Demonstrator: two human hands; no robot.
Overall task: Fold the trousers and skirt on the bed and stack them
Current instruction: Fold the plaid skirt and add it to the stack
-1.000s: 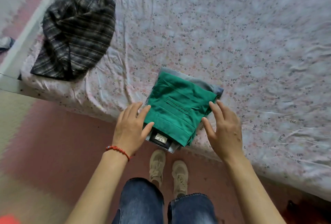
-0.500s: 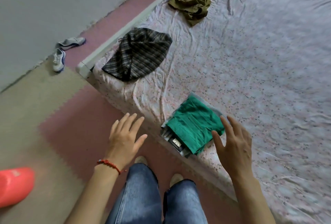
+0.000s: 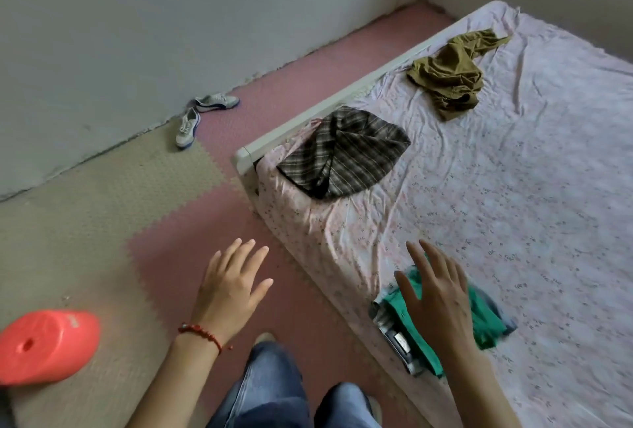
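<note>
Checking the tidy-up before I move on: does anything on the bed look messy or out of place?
Yes. The olive garment lies crumpled near the far edge, and the plaid garment sits unfolded at the bed's corner. The folded green stack overhangs the near edge slightly.

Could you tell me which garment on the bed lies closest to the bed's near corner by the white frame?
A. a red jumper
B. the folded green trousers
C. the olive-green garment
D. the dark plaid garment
D: the dark plaid garment lies unfolded right at the corner of the bed, while the olive-green garment sits farther back and the folded green trousers lie by the front edge.
</note>
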